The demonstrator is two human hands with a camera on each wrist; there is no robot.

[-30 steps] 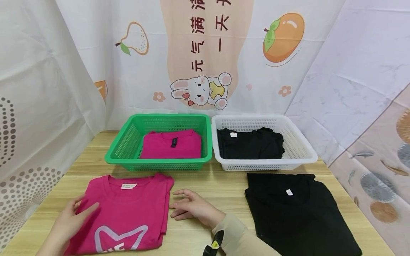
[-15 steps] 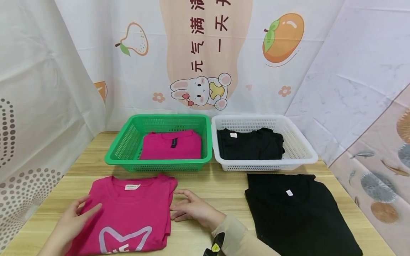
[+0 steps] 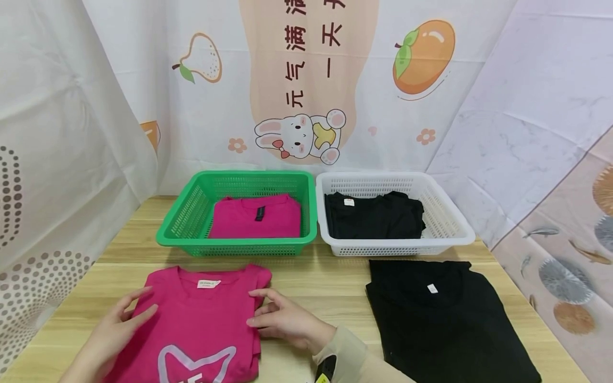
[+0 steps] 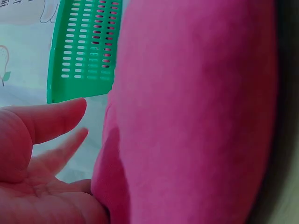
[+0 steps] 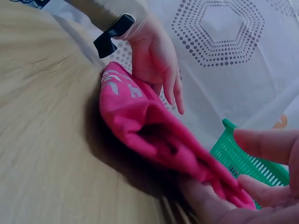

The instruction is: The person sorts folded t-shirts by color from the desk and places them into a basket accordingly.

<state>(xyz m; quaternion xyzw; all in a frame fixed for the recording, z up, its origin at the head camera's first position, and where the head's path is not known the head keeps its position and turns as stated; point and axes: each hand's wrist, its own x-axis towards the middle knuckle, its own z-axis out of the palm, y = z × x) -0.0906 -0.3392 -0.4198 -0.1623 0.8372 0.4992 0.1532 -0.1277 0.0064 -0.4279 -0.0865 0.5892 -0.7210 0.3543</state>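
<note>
A folded pink T-shirt (image 3: 201, 319), printed with a pale star outline, lies at the front left in the head view. My left hand (image 3: 114, 327) is at its left side, thumb above the cloth; the left wrist view shows its lower fingers touching the shirt's side. From the right edge, my right hand (image 3: 289, 322) reaches over the shirt with thumb and forefinger spread. In the right wrist view its lower fingers (image 5: 203, 198) go beneath the pink fold, partly hidden. Neither hand visibly closes on the cloth. A folded black T-shirt (image 3: 445, 324) lies at the right.
Behind the pink shirt stands a green basket (image 3: 239, 247) with a folded pink shirt inside. Beside it, a white basket (image 3: 402, 247) holds folded black clothing. Wooden tabletop (image 3: 316, 271) shows between the shirts and baskets. Printed cloth (image 3: 306, 80) hangs around the table.
The pink shirt has shifted right and slightly nearer. My left hand has moved right with it. The right hand's fingers now overlap the shirt's right edge. Black shirt and baskets stay put.
</note>
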